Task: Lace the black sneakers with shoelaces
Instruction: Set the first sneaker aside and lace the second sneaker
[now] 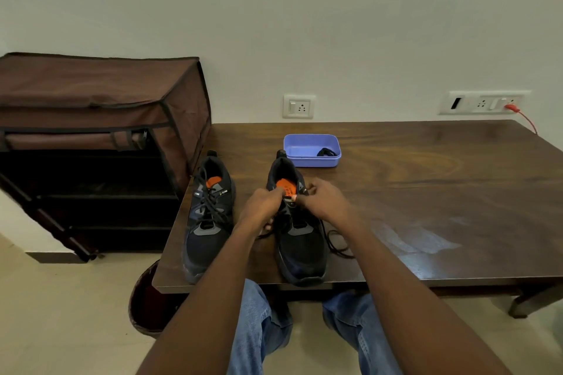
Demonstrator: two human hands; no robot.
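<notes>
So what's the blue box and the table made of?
The blue box looks like smooth plastic: even colour, thin rounded rim. The table looks like dark polished wood, or a wood-look surface: swirling grain and a shiny glare.

Home room, fabric shoe rack (100, 131), wall sockets (299, 106)

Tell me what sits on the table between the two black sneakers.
In the head view, only bare table top shows between the left sneaker and the right sneaker farther back; nearer, the left hand crosses the gap.
</notes>
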